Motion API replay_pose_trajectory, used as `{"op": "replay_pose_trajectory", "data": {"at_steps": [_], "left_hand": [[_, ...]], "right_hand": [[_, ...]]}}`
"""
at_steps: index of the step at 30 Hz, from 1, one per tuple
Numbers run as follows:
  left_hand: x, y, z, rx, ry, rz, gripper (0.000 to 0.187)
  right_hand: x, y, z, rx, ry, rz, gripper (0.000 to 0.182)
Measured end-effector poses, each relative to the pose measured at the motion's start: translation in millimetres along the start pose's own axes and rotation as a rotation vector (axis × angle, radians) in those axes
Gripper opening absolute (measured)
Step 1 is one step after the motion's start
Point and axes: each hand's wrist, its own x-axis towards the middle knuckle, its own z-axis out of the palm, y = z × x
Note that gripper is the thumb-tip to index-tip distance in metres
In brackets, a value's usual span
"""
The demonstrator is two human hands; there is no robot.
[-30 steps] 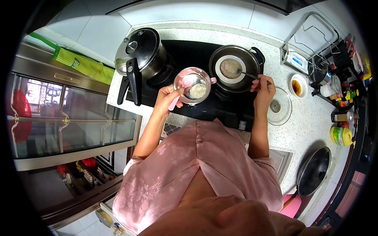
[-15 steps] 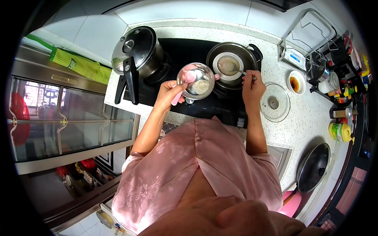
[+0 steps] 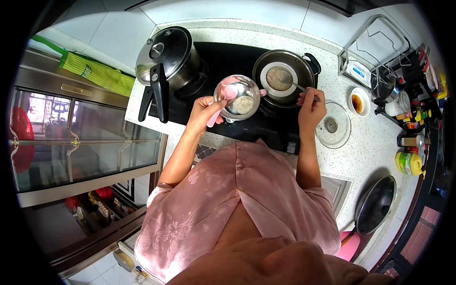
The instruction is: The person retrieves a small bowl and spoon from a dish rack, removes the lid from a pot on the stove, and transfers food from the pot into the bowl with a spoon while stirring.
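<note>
My left hand (image 3: 205,114) grips a metal bowl (image 3: 247,84) with pink handles, together with a pink spoon (image 3: 214,118) whose head lies over the bowl. Whitish food (image 3: 242,105) sits in the bowl. With closed fingers my right hand (image 3: 312,101) holds a metal spoon (image 3: 298,86). Its tip is in the food inside a white bowl (image 3: 293,71), which stands within a dark pot (image 3: 259,66) on the stove. A glass lid (image 3: 339,135) lies on the counter beside my right wrist.
A pressure cooker (image 3: 183,61) stands on the left of the black stove (image 3: 223,54). On the right counter are a small white bowl (image 3: 359,110) with brown contents, a wire rack (image 3: 375,45), condiment bottles (image 3: 411,140), a yellow-green bottle (image 3: 409,163) and a black wok (image 3: 377,206).
My right hand has shifted slightly right and down, and the metal spoon shows more of its handle. The view has shifted slightly. My left hand still holds the bowl and pink spoon.
</note>
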Motion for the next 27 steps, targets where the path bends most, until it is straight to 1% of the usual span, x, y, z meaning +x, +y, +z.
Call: {"op": "replay_pose_trajectory", "data": {"at_steps": [1,5,7,8,10,14,17,19,20,22,23,25,26,27], "left_hand": [[0,-2,-1,0.0,-0.002,0.003,0.02],[-1,0,-3,0.016,-0.03,-0.018,0.022],[0,-1,-3,0.019,-0.031,-0.016,0.022],[-1,-1,-3,0.02,-0.032,-0.016,0.022],[-2,0,-1,-0.016,-0.003,-0.007,0.02],[-2,0,-5,-0.009,0.007,0.006,0.021],[-4,1,-8,-0.002,0.021,0.003,0.021],[-3,2,-10,0.025,-0.012,-0.005,0.023],[-3,2,-9,0.026,-0.013,-0.003,0.023],[-4,3,-7,0.016,0.022,0.006,0.023],[-3,3,-6,0.017,0.021,0.007,0.023],[-3,5,-4,0.021,0.013,0.024,0.024],[-3,7,-3,0.021,0.013,0.024,0.024],[-3,9,-2,0.028,0.016,0.014,0.024]], "right_hand": [[0,1,-2,0.058,-0.011,0.053,0.016],[0,-1,-3,0.063,-0.052,0.1,0.017],[1,-6,0,-0.14,-0.086,0.034,0.014],[2,-5,1,-0.14,-0.085,0.034,0.014],[5,-4,4,-0.308,-0.137,-0.128,0.014],[8,-9,10,-0.369,-0.149,-0.159,0.01],[7,-2,12,-0.314,-0.151,-0.141,0.011],[7,-2,11,-0.234,-0.152,-0.066,0.012],[7,-2,11,-0.233,-0.15,-0.067,0.012],[7,-3,9,-0.045,-0.082,0.109,0.015],[8,-3,7,-0.045,-0.081,0.109,0.015],[10,1,1,0.141,-0.056,0.206,0.016],[11,2,-2,0.141,-0.056,0.206,0.016],[12,3,-5,0.209,-0.04,0.25,0.018]]}}
